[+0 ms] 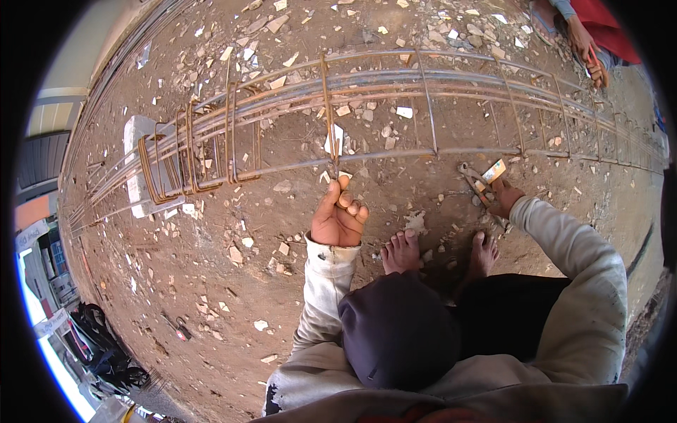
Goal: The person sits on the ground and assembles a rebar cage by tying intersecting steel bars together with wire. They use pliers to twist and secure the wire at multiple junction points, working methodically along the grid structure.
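Note:
A long cage of rusty steel reinforcing bars [395, 151] with square stirrups lies across the ground ahead of me. My left hand [340, 220] is raised palm up, just on the near side of the cage. Its thumb and forefinger pinch close below a stirrup [327, 99], where it meets the near bar; whatever they hold is too small to make out. In my right hand [506, 198] is a pair of pincers [474, 185], jaws pointing toward the cage. A white and yellowish flat piece [493, 171] shows beside the pincers; I cannot tell whether that hand holds it.
Several loose stirrups [189, 151] bunch at the cage's left end, near a pale block [141, 169] under the bars. Broken tile and stones litter the dirt around my bare feet [400, 252]. At the far right, a co-worker's hands [584, 44] hold a red-handled tool.

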Demonstrator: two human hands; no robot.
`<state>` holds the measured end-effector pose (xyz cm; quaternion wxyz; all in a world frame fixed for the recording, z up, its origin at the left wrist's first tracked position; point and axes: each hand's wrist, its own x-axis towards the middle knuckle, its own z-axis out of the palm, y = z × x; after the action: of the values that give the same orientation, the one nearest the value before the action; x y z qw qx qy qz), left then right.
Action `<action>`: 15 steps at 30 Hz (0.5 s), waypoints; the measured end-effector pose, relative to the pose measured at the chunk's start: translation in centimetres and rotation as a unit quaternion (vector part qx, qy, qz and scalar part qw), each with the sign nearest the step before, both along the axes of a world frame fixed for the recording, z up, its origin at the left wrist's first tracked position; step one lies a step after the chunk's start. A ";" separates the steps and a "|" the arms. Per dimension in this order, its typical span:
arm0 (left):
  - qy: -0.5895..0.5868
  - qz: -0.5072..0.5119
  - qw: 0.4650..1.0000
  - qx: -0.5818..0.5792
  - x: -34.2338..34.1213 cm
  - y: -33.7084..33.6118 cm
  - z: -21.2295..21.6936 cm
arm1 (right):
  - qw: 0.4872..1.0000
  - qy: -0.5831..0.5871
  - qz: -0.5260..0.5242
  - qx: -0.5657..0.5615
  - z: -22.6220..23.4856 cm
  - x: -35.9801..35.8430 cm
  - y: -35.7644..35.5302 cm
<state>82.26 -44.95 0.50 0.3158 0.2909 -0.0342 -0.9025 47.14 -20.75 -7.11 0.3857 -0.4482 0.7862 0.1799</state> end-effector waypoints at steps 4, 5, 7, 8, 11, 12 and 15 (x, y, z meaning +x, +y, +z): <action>-0.017 -0.069 0.997 -0.030 2.3 -1.8 0.5 | 0.998 0.001 0.059 -0.030 -0.1 0.1 -0.8; -0.019 -0.061 0.998 -0.011 2.1 -1.8 1.0 | 0.997 -0.007 0.080 -0.015 -0.2 -0.2 -1.2; -0.022 -0.038 0.999 0.023 1.7 -1.9 2.0 | 0.994 -0.019 0.096 -0.037 0.4 0.0 -1.6; -0.035 -0.047 0.998 -0.022 1.6 -1.7 1.8 | 0.993 -0.022 0.088 -0.071 1.2 0.1 -1.2; -0.296 -0.078 0.942 -0.138 1.1 -1.6 3.5 | 0.989 -0.110 0.036 -0.087 2.5 -1.5 -0.9; -0.366 -0.057 0.910 -0.186 1.1 -1.8 3.3 | 0.985 -0.152 0.013 -0.079 2.9 -2.5 -0.7; -0.532 0.029 0.680 -0.504 2.4 -2.3 3.7 | 0.937 -0.247 -0.194 0.155 12.4 -2.8 -3.9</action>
<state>84.71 -47.27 4.23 0.3694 0.5198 -0.6373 -0.4327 44.38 -24.66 5.26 0.6599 -0.2524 0.6999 0.1049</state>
